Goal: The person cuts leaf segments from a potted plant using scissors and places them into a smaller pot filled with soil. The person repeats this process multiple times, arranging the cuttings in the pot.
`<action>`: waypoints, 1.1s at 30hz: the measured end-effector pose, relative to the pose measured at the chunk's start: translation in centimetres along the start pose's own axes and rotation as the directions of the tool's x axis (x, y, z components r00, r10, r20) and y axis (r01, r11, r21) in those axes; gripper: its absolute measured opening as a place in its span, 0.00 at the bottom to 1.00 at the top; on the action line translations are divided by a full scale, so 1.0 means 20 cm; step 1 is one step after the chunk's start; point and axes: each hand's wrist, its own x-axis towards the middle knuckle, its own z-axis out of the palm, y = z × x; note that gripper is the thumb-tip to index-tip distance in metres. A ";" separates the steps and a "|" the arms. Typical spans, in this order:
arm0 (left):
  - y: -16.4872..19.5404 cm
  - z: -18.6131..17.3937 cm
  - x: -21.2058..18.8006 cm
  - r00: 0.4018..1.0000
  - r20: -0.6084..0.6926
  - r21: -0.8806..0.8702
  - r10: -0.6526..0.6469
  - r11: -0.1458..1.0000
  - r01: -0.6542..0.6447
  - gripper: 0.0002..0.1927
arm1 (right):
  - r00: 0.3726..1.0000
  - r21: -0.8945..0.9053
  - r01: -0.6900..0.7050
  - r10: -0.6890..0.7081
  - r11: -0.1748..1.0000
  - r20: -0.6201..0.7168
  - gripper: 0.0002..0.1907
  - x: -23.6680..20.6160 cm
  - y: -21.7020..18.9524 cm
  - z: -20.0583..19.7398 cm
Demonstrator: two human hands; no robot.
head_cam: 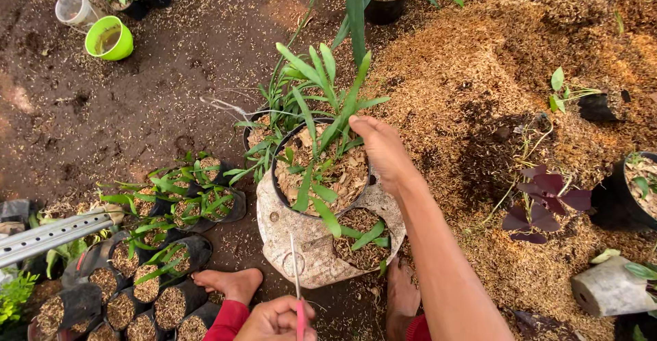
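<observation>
we see green leaves (321, 101) in a black pot (280, 153) inside a mottled off-white bag (287, 235). left of that bag, a lime-green cup (109, 38); right of it, purple leaves (547, 194) on tan husks (465, 60). scissors (299, 307) have pink handles.

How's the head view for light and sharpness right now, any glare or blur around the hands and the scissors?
Head view: soft, even daylight, no hard shadows or glare; the right hand on the black pot is sharp; the left hand and scissors sit cropped at the bottom edge, slightly soft; wide-angle lens bends the edges.
</observation>
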 end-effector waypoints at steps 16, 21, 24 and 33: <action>0.81 0.82 -0.08 0.917 0.221 -0.517 0.333 0.837 -0.180 0.27 | 0.963 0.014 0.260 -0.258 0.966 -0.084 0.11 -0.10 -0.01 -0.04; 0.90 0.82 0.07 0.912 0.082 -0.469 0.402 0.823 -0.320 0.25 | 0.946 -0.123 0.270 -0.287 0.955 -0.149 0.12 -0.15 -0.08 -0.02; 0.90 0.82 0.13 0.903 0.066 -0.479 0.424 0.808 -0.344 0.27 | 0.945 -0.189 0.222 -0.258 0.957 -0.199 0.13 -0.17 -0.10 0.00; 0.90 0.81 0.21 0.893 0.021 -0.462 0.449 0.797 -0.389 0.27 | 0.939 -0.165 0.203 -0.239 0.965 -0.248 0.14 -0.16 -0.12 0.05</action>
